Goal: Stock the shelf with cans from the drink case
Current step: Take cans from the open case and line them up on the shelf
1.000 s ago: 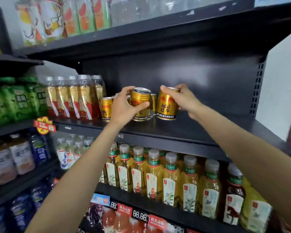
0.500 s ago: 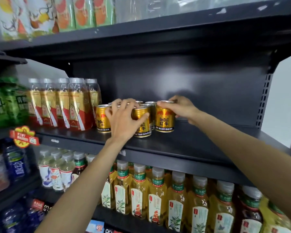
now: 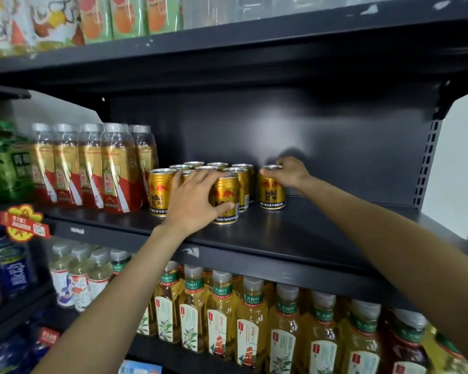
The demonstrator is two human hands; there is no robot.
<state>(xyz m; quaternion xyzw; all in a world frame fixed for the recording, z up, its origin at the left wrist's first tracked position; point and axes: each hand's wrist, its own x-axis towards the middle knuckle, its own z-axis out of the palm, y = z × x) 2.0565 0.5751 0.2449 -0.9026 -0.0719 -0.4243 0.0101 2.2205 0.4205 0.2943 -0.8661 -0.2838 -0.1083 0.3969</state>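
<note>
**Setting two cans down at once: get the release right**

Both cans are standing on the dark shelf now. The left hand has its grip wrapped around the front can, thumb across the label, tight against the gold cluster. The right hand pinches the rim of the lone can, which sits just beside the group with a small gap.

My take: check each base is flat before loosening either grip, then slide the right-hand can left until it touches its neighbour. Turn labels forward too. Let go straight up and back so a sleeve-less forearm doesn't knock the front row. The drink case isn't in view.
</note>
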